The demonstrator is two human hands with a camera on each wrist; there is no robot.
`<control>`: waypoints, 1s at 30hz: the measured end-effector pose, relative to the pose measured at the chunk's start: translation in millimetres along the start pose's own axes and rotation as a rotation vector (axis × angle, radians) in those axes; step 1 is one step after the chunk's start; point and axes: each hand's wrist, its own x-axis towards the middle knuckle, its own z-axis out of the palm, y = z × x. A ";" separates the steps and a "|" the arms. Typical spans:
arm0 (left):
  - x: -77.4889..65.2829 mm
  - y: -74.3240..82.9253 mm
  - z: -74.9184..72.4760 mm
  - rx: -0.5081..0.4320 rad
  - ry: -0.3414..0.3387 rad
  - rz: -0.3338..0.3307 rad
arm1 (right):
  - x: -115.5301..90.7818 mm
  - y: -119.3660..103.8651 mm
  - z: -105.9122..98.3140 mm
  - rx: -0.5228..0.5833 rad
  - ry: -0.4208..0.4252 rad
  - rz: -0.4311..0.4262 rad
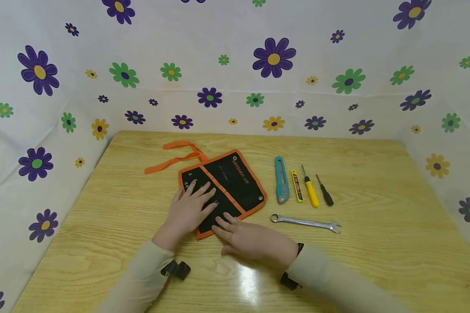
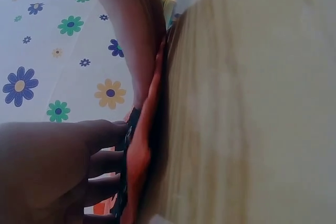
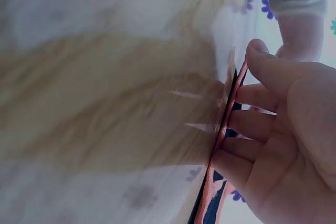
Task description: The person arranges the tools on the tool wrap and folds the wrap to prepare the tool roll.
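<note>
A black cloth tool pouch (image 1: 231, 174) with orange trim and two orange tie straps (image 1: 172, 165) lies flat and slightly turned on the table. Spread across its numbered pocket side is my left hand (image 1: 186, 215), fingers extended and fingertips touching the cloth. My right hand (image 1: 250, 239) rests its fingers on the pouch's near edge. In the left wrist view the left fingers (image 2: 102, 163) meet the black cloth beside the orange trim (image 2: 139, 156). The right wrist view has the right fingers (image 3: 252, 124) against the pouch's trimmed edge (image 3: 223, 124).
Right of the pouch lie a teal utility knife (image 1: 282, 180), a yellow blade case (image 1: 297, 186), a yellow-handled screwdriver (image 1: 311, 191) and a black-handled screwdriver (image 1: 326, 193). A combination wrench (image 1: 305, 222) lies nearer me. A flower-patterned white sheet (image 1: 235, 39) surrounds the wooden table (image 1: 376, 195).
</note>
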 end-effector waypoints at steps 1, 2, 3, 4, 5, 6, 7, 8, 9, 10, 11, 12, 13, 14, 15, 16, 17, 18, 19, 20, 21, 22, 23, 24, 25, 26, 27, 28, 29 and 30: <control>1.0 0.2 -0.4 0.001 0.000 0.003 | 0.5 -1.5 0.6 0.000 0.008 -0.010; 2.2 0.2 -0.7 0.007 0.000 0.008 | 1.2 -2.8 1.0 -0.001 0.017 -0.021; 3.5 0.0 -1.0 0.013 -0.003 0.012 | 1.9 -3.8 1.5 -0.002 0.025 -0.031; 4.7 -0.4 -1.4 0.019 -0.005 0.017 | 2.4 -4.8 1.9 -0.007 0.029 -0.041; 6.0 -0.9 -1.9 0.023 -0.010 0.022 | 3.1 -5.8 2.1 -0.014 0.033 -0.050; 7.6 -1.5 -2.2 0.031 -0.014 0.029 | 3.7 -6.9 1.9 -0.014 0.033 -0.055; 9.4 -2.5 -2.0 0.040 -0.017 0.038 | 4.5 -7.9 2.0 -0.016 0.032 -0.059; 11.1 -3.5 -1.8 0.051 -0.022 0.047 | 5.4 -8.8 1.9 -0.013 0.030 -0.061; 12.9 -4.6 -1.6 0.057 -0.027 0.055 | 6.6 -9.6 2.1 0.001 0.026 -0.060; 14.7 -5.7 -1.3 0.062 -0.030 0.063 | 7.8 -10.6 1.9 0.016 0.020 -0.057; 16.6 -7.0 -0.9 0.066 -0.036 0.071 | 9.2 -11.5 1.6 0.029 0.015 -0.054; 18.4 -8.3 -0.5 0.071 -0.039 0.081 | 10.9 -12.0 1.5 0.041 0.009 -0.052; 20.0 -9.5 -0.4 0.074 -0.046 0.087 | 12.9 -12.3 1.7 0.047 0.004 -0.050; 21.3 -10.6 -0.5 0.074 -0.054 0.092 | 14.8 -12.6 1.4 0.053 -0.001 -0.049; 22.5 -11.7 -0.6 0.072 -0.062 0.097 | 16.6 -12.8 1.1 0.056 -0.008 -0.049; 23.4 -12.8 -1.2 0.069 -0.070 0.101 | 18.3 -12.9 0.6 0.054 -0.015 -0.051; 24.2 -13.8 -2.0 0.068 -0.075 0.110 | 20.0 -12.9 0.1 0.054 -0.022 -0.055; 25.1 -14.7 -2.8 0.065 -0.080 0.116 | 21.7 -12.8 -0.1 0.056 -0.027 -0.058; 25.6 -15.5 -3.7 0.062 -0.083 0.124 | 23.1 -12.8 -0.6 0.065 -0.032 -0.059; 26.1 -16.2 -4.6 0.058 -0.083 0.132 | 24.3 -12.7 -0.9 0.077 -0.037 -0.060; 26.8 -17.0 -5.2 0.056 -0.086 0.138 | 25.4 -12.6 -1.1 0.090 -0.041 -0.061; 27.2 -17.6 -5.9 0.053 -0.088 0.143 | 26.2 -12.5 -1.3 0.101 -0.043 -0.062; 27.5 -18.2 -6.3 0.049 -0.088 0.149 | 26.9 -12.3 -1.5 0.110 -0.045 -0.063; 27.7 -18.7 -6.6 0.045 -0.091 0.151 | 27.2 -12.1 -1.8 0.116 -0.045 -0.065; 27.7 -19.2 -6.8 0.040 -0.091 0.155 | 27.5 -11.9 -1.9 0.119 -0.046 -0.065; 27.8 -19.6 -6.8 0.034 -0.091 0.157 | 27.5 -11.7 -1.9 0.115 -0.045 -0.068; 27.8 -20.0 -6.6 0.028 -0.091 0.160 | 27.3 -11.5 -2.1 0.110 -0.043 -0.070; 27.6 -20.2 -6.5 0.022 -0.090 0.163 | 27.0 -11.3 -2.1 0.107 -0.041 -0.069; 27.5 -20.5 -6.0 0.016 -0.087 0.168 | 26.7 -11.0 -2.2 0.101 -0.035 -0.068; 27.4 -20.8 -5.3 0.013 -0.083 0.173 | 26.4 -10.9 -2.4 0.092 -0.026 -0.070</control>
